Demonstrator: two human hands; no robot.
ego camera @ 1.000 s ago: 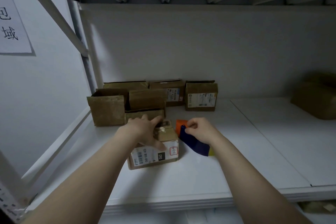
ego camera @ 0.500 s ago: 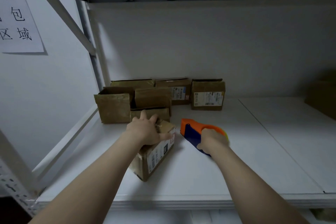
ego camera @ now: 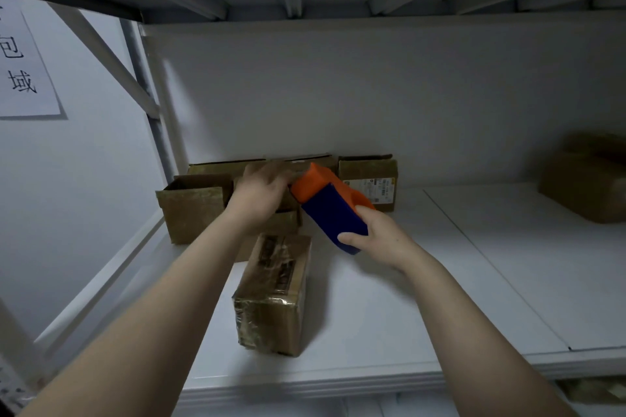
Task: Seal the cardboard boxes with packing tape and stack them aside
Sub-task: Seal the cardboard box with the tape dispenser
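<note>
Tape dispenser (ego camera: 333,213) gripped by right hand (ego camera: 382,240); left hand (ego camera: 261,191) at orange tip

Bright orange top and dark blue body on the tape gun (ego camera: 330,210), near the middle. Plain brown on the front box (ego camera: 274,294) at 6 o'clock, with shiny see-through tape and a strip of dark print along the top. Same dull brown on the open box (ego camera: 193,210) at 9 o'clock. Brown too on the back box (ego camera: 369,179), at 1 o'clock from the tape gun, with a white label and tiny dark print. Dim brown on the far box (ego camera: 589,179) at 3 o'clock. Plain white on the shelf (ego camera: 474,281). White paper sign (ego camera: 23,78) at 10 o'clock, with big black writing. Pale grey on the back wall (ego camera: 338,95).
</note>
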